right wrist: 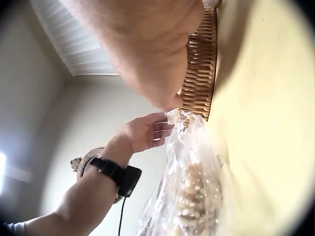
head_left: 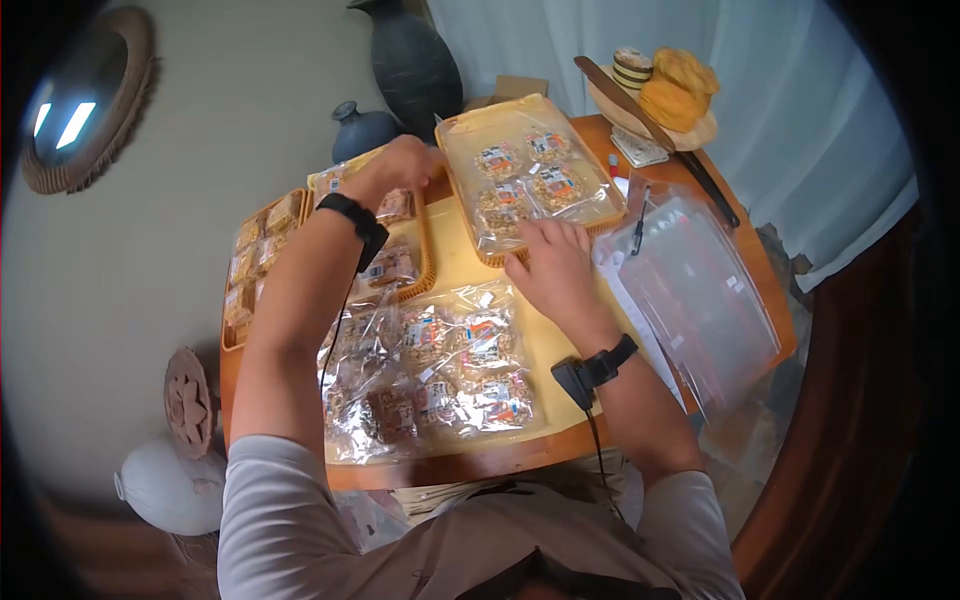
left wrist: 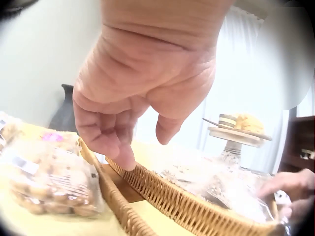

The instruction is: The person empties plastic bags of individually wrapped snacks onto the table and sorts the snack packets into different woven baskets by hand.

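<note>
My left hand is over the gap between the middle wicker tray and the right wicker tray. In the left wrist view this hand has loosely bent fingers above the tray rims, holding nothing. At the near edge of the right tray rests my right hand, fingers spread over the rim. The right wrist view shows its thumb side against the tray's woven wall. Inside the right tray lie several clear-wrapped, labelled round snacks.
Clear packs of labelled snacks cover the front of the table. A third tray stands at the left. Plastic bags and a pen lie at the right, below a cake stand with a long knife. Dark vases stand behind.
</note>
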Motion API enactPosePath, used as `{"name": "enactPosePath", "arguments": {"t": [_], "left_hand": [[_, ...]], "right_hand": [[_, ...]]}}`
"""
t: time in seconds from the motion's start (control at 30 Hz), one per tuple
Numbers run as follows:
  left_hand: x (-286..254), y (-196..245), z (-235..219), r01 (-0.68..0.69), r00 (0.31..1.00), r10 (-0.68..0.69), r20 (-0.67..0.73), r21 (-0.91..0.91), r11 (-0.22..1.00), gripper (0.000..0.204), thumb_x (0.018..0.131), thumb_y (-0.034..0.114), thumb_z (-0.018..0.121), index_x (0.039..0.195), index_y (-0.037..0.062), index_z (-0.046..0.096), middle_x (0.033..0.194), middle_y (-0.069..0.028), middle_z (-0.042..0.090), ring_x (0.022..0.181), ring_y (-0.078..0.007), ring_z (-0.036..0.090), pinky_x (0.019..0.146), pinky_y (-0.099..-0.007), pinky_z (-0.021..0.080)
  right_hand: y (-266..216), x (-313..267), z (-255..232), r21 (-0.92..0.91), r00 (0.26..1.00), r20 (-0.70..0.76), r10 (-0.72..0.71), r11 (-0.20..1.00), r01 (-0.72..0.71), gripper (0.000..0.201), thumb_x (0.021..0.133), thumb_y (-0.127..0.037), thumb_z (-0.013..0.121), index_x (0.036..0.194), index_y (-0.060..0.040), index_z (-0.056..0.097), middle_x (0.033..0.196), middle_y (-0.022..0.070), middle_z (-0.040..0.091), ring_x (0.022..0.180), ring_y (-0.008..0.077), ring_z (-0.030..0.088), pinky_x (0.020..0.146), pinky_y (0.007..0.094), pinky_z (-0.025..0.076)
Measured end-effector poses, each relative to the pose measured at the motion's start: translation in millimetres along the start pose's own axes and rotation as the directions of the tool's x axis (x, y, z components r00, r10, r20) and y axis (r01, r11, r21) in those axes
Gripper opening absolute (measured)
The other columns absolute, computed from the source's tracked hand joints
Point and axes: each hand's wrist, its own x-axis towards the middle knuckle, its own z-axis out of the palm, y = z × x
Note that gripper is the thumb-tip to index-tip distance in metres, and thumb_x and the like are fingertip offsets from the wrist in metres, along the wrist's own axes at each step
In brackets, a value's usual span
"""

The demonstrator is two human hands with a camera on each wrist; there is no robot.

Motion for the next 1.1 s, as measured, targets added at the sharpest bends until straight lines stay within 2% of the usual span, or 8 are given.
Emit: {"name": "enactPosePath", "arguments": {"t": [0.17,0.4,0.5,0.8,0.87,1.0,1.07,1.1], "left_hand": [[9.8,40.9,17.3,0.207,0.941,-0.338,-0.026,-0.745,0.634,0.04,0.091,0.043,0.071,0.09,0.0026,0.07,0.078,-0.0053,0.067,0.064,-0.016,0.062,0.056,-0.0317,0.046],[29.1,35.7,30.4,-0.214,0.957,-0.044,-0.286,-0.802,0.558,0.019,0.095,0.021,0.063,0.088,0.0044,0.067,0.085,-0.0053,0.067,0.07,-0.0132,0.061,0.059,-0.0309,0.046],[-7.8,62.8,26.7,-0.329,0.918,-0.193,-0.347,-0.937,0.121,0.01,0.094,0.013,0.056,0.098,0.0073,0.063,0.083,-0.0017,0.061,0.075,-0.0128,0.058,0.068,-0.0341,0.049],[-53.1,72.4,15.9,-0.317,0.935,-0.136,-0.329,-0.943,0.101,0.007,0.097,0.014,0.057,0.098,0.0097,0.063,0.078,0.0008,0.057,0.071,-0.0119,0.055,0.07,-0.0386,0.053],[-73.4,89.5,7.8,-0.398,0.915,-0.074,-0.397,-0.917,0.001,0.01,0.098,0.012,0.054,0.1,0.008,0.063,0.078,-0.0013,0.058,0.073,-0.0148,0.059,0.074,-0.044,0.054],[-112.2,104.3,0.3,-0.43,0.903,0.014,-0.429,-0.903,0.02,0.01,0.098,0.01,0.053,0.102,0.0067,0.062,0.087,-0.0022,0.06,0.077,-0.0147,0.059,0.082,-0.0476,0.056],[-129.6,111.6,-2.3,-0.455,0.891,0.046,-0.452,-0.888,0.064,0.009,0.099,0.009,0.053,0.103,0.0066,0.061,0.091,-0.0022,0.06,0.079,-0.0152,0.059,0.086,-0.0488,0.056],[-137.0,115.8,-2.5,-0.489,0.872,0.066,-0.485,-0.871,0.053,0.011,0.097,0.01,0.055,0.104,0.005,0.062,0.089,-0.0019,0.058,0.078,-0.013,0.057,0.08,-0.0413,0.056]], "right_hand": [[-0.2,-0.7,2.0,-0.005,0.999,-0.043,0.016,1.0,-0.017,0.039,0.081,-0.027,0.073,0.111,-0.0036,0.066,0.104,0.0108,0.063,0.108,0.0287,0.056,0.105,0.0454,0.036],[1.9,-1.8,-0.1,0.008,0.999,0.001,0.038,0.999,-0.038,0.046,0.08,-0.026,0.073,0.12,-0.0044,0.065,0.104,0.0114,0.063,0.108,0.0293,0.056,0.105,0.0455,0.035],[2.0,-1.9,2.5,0.007,0.999,-0.013,0.039,0.999,-0.039,0.047,0.08,-0.027,0.074,0.12,-0.0046,0.065,0.103,0.0114,0.064,0.108,0.0291,0.057,0.105,0.0453,0.035],[1.8,1.8,2.4,0.101,0.979,-0.204,0.024,0.995,-0.003,0.033,0.082,-0.03,0.074,0.104,-0.0057,0.07,0.099,0.0115,0.067,0.1,0.0284,0.063,0.095,0.0447,0.045],[-2.0,7.6,-7.6,0.444,0.945,-0.061,0.323,0.856,-0.264,0.038,0.087,-0.039,0.069,0.093,-0.0022,0.065,0.095,0.0132,0.069,0.081,0.0335,0.064,0.078,0.0431,0.053],[19.0,24.6,-24.7,0.3,0.859,0.354,0.37,0.825,-0.479,0.053,0.093,-0.055,0.064,0.088,-0.0017,0.066,0.084,0.0153,0.069,0.063,0.0233,0.066,0.061,0.0327,0.052],[11.2,29.3,-30.0,0.356,0.481,0.738,0.473,0.333,-0.873,0.073,0.092,-0.072,0.053,0.093,-0.0005,0.067,0.08,0.0147,0.07,0.064,0.0238,0.068,0.067,0.0324,0.055],[9.1,25.4,-37.7,0.381,0.475,0.78,0.408,0.292,-0.877,0.085,0.088,-0.081,0.049,0.105,0.0011,0.065,0.089,0.015,0.071,0.075,0.0238,0.071,0.073,0.0356,0.057]]}}
